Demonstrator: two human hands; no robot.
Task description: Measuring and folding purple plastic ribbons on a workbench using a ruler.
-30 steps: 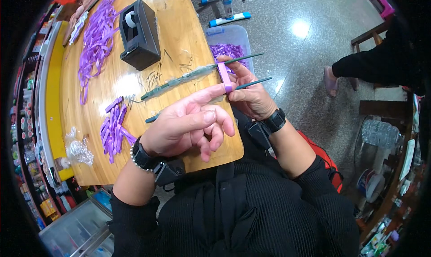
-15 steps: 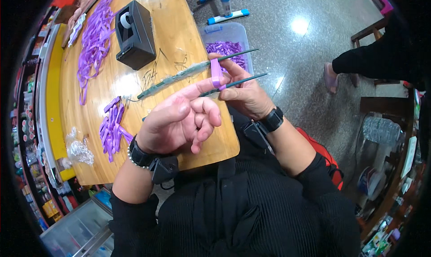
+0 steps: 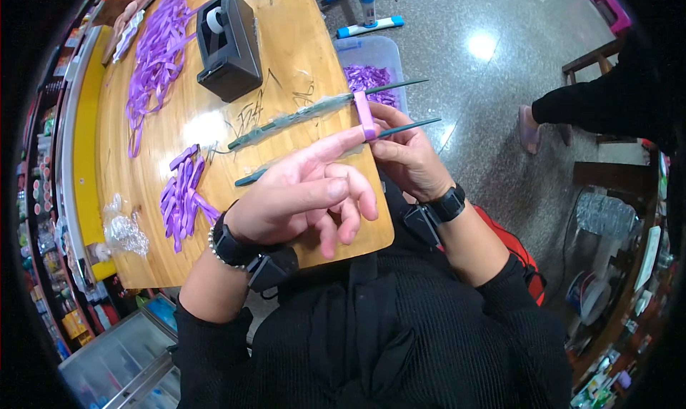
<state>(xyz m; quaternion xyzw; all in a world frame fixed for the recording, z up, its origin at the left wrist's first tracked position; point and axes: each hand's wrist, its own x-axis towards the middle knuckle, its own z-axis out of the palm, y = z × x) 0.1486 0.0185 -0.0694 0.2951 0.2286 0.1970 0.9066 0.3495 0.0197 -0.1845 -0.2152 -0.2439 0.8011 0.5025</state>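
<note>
A big wooden counter fills the upper left. Two green sticks slant past its right edge. The left hand is loose, holding nothing, one fingertip touching the purple ribbon. The right hand pinches the ribbon's bottom end. Near the middle, the ribbon runs up-and-down across both sticks, up-left of that grip.

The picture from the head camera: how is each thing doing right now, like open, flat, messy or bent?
Purple strip, stretched across both sticks
Upper green stick, partly covered in clear film
Lower green stick, partly hidden
Left hand, index finger out, others curled
Right hand, fingers bent, grip unclear
Tape dispenser, roll loaded
Long ribbons, tangled
Short purple pieces, heaped
Plastic tub, open, purple pieces inside
Clear plastic, crumpled
</note>
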